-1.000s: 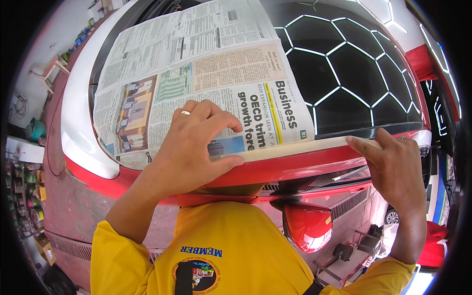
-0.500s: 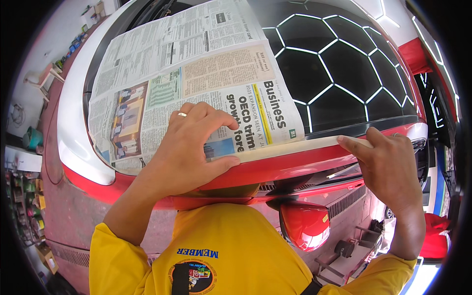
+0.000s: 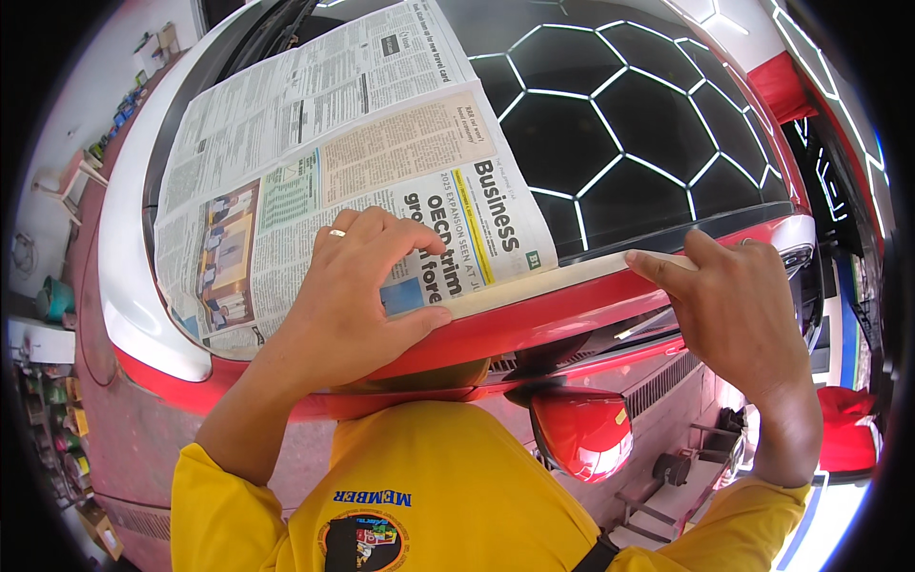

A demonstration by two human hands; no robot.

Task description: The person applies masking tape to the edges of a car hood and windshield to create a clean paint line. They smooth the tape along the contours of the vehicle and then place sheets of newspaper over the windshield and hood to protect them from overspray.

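Although the left hand [image 3: 357, 276] arches wide over the broad, printed newspaper sheet [image 3: 315, 162], its thumb bears on the flat, cream-coloured strip of tape [image 3: 543, 286]; the right hand [image 3: 729, 305] sets an extended index finger near the strip's other visible end, its other fingers curled, and whether it grips anything underneath I cannot tell. The strip lies between the hands along the sheet's near edge, running past the corner of the paper. An uneven pull from the right hand could, I judge, skew the strip or wrinkle it, and too little pressure in the unpressed middle could leave it lifting from the glossy red car-body edge [image 3: 543, 322]. The sheet looks thin, so a drag of the left fingers might crease or tear it, or slide it over the smooth black panel [image 3: 648, 124], which mirrors hexagonal lines of light. Farther out, the paper's far side shows no tape that I can see, so a draught could lift it.
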